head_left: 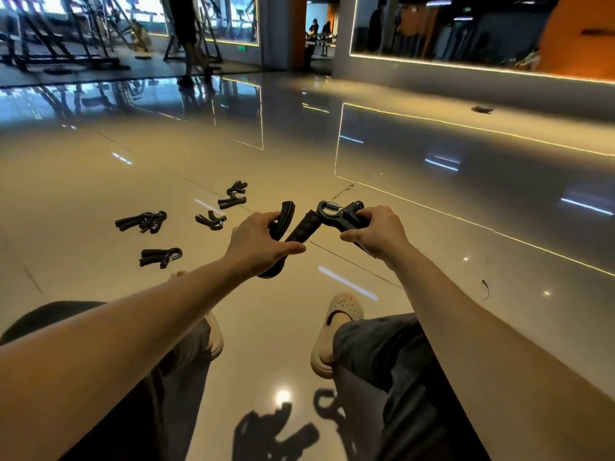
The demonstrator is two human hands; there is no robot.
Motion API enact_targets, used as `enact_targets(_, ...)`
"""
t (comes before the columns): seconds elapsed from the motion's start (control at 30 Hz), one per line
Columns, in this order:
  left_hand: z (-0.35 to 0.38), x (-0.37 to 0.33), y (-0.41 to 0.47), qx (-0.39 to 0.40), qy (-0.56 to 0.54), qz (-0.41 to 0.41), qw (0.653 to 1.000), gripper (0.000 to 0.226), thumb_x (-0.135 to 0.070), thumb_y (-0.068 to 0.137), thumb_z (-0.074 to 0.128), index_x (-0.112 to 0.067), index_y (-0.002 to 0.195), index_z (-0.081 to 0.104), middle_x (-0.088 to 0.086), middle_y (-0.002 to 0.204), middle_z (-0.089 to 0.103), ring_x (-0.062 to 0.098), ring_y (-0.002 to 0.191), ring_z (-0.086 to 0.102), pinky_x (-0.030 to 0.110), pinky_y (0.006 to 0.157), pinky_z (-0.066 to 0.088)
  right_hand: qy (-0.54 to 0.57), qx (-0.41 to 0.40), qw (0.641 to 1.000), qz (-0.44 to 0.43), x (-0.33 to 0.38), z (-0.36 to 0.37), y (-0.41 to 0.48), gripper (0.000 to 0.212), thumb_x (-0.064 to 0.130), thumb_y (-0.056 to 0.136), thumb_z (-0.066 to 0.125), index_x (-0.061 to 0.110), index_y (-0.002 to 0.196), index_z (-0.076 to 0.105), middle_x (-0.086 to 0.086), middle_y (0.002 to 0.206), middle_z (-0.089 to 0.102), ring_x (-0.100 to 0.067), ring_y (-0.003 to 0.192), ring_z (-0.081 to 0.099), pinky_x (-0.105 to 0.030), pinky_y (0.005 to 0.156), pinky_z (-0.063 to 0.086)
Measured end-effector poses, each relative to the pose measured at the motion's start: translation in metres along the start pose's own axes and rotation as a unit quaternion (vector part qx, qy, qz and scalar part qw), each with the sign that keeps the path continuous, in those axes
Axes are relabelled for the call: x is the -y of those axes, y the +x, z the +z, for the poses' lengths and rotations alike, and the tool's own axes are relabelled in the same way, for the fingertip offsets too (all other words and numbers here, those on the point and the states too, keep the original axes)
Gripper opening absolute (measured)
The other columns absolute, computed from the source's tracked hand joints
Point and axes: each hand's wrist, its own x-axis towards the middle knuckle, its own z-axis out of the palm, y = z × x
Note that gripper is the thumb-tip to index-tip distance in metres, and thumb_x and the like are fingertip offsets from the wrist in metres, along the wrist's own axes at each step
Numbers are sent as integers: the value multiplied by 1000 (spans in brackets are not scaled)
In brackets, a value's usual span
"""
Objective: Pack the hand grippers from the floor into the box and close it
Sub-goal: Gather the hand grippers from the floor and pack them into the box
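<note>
My right hand (372, 232) is closed on one handle of a black hand gripper (329, 216) with a metal spring on top, held above the floor. My left hand (258, 242) holds a second black hand gripper (283, 221) by its curved handle, right beside the first. Several more black hand grippers lie on the glossy floor to the left: a pile (142, 222), one (160, 257) nearer me, one (210, 220) and a pair (233, 194) farther out. No box is in view.
My legs and two light clogs (336, 331) are below the hands. A mirrored wall with a lit strip (466, 66) runs along the right. Gym machines (66, 38) and a standing person (186, 34) are at the far left. A small dark scrap (486, 289) lies on the floor.
</note>
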Motion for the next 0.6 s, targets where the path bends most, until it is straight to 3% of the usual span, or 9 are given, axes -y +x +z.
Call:
enact_targets(0.1, -4, -29, -36, 9, 2, 19, 1000, 94, -57, 68, 84, -17, 145, 51, 5, 122, 63, 21, 107, 61, 46, 96, 51, 5, -11, 1000, -5, -4, -29, -44, 51, 27, 73, 88, 12, 119, 70, -7, 102, 68, -25, 91, 65, -48, 87, 57)
enact_targets(0.33, 2, -80, -107, 22, -5, 46, 999, 93, -51, 69, 86, -13, 146, 50, 8, 124, 64, 22, 107, 61, 41, 94, 52, -4, -34, 999, -9, -17, -89, -133, 54, 26, 74, 88, 9, 121, 70, -9, 108, 68, -28, 97, 64, -49, 91, 55)
enact_targets(0.53, 29, -113, -141, 57, -55, 50, 996, 92, -47, 68, 88, -15, 145, 49, 6, 118, 68, 22, 103, 64, 42, 93, 52, -40, -32, 999, 8, -51, -135, -182, 54, 27, 75, 88, 10, 122, 70, -9, 107, 68, -27, 96, 64, -43, 89, 55)
enact_targets(0.6, 41, -124, -146, 71, -64, 54, 994, 94, -46, 68, 89, -16, 147, 48, 5, 114, 68, 22, 101, 65, 43, 93, 52, -42, -31, 998, 24, -63, -149, -196, 54, 26, 75, 88, 12, 124, 70, -7, 107, 68, -26, 95, 64, -40, 80, 56)
